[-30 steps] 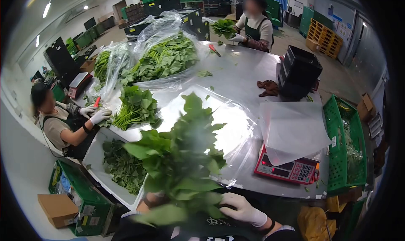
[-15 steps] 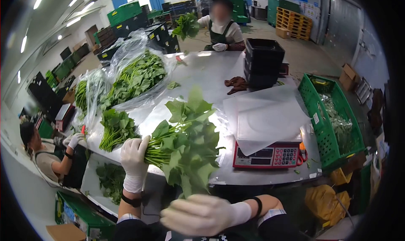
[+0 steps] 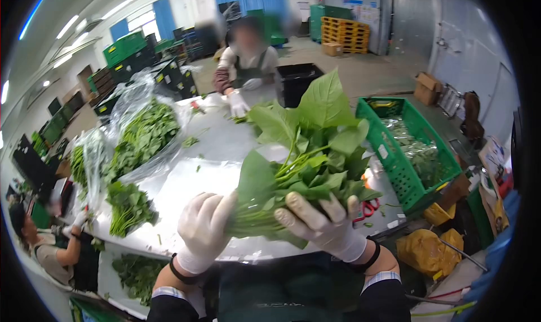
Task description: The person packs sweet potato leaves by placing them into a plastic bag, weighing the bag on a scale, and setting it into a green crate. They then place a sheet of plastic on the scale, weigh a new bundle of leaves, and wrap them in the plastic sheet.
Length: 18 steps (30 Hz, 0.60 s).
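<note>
A bunch of leafy greens [image 3: 307, 172] is held up over the near edge of the metal table, its broad leaves pointing away and to the right. My left hand [image 3: 204, 225], in a white glove, is closed around the stem end. From the right, my gloved right hand [image 3: 327, 227] grips the leafy side with its fingers curled over the leaves. Left of my hands, a smaller bunch of greens [image 3: 128, 209] lies on the table. Red scissor-like handles [image 3: 369, 209] show beside the held bunch, which hides much of the table's right side.
Plastic-wrapped greens [image 3: 143, 139] lie at the table's left. A green crate [image 3: 389, 158] with bagged greens stands right. A co-worker [image 3: 248, 63] is across the table beside a black bin [image 3: 296, 77]; another person [image 3: 53, 254] sits at the left.
My right hand has come up from the near edge and now grips the bunch. The bunch has moved right, in front of the scale. The view has turned right; the co-worker's hand reaches the table.
</note>
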### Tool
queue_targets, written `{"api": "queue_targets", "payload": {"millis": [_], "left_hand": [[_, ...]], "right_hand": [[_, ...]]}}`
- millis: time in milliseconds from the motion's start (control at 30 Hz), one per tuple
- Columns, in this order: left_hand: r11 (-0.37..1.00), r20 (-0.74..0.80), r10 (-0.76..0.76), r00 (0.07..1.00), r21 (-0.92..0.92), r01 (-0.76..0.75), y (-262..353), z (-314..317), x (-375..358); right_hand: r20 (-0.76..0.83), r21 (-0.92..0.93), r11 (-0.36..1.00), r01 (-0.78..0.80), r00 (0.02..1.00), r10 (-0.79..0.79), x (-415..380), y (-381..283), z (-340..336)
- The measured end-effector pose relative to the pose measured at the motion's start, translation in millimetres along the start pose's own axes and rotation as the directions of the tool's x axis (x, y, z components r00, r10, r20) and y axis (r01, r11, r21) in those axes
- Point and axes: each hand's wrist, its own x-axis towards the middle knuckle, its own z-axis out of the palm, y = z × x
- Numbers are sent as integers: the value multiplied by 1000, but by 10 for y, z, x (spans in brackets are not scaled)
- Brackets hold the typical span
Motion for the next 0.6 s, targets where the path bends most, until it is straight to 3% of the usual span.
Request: {"api": "queue_targets", "payload": {"millis": [33,67,133,200,233,300,367,467,500,567,600], "left_hand": [[999,-17,3,1000,-37,-4,49,167,61],[997,-39,-27,999,-74,24,109,392,155],[986,0,-79,997,-148,79,233,913,379],[978,162,-89,983,-172,117,293,1532,420],[979,262,-83,962,-159,127,328,1851,331],[994,618,-93,780,13,109,429,2217,126],[994,722,-97,685,40,98,428,2465,-248],[993,699,-119,705,83,85,391,2420,-364],[988,667,-142,732,52,145,381,2406,-415],[976,640,-176,748,15,217,379,2350,-507],[962,610,-177,773,-60,267,332,2325,-519]], "right_hand": [[-18,2,999,-40,999,40,-38,137,-11],[40,-115,992,61,998,-56,-80,389,-4],[121,-216,976,13,993,14,-127,700,208],[322,-69,992,-107,939,124,-210,985,415],[470,-45,990,-132,872,137,-326,1113,573],[658,56,960,-273,733,171,-820,1232,984],[847,114,917,-381,520,111,-1247,1171,1126],[823,221,868,-445,563,79,-1174,1197,1157],[828,227,863,-451,556,73,-1174,1191,1188],[657,220,923,-315,747,99,-1173,1228,1262],[660,223,924,-310,746,91,-1170,1231,1273]]}}
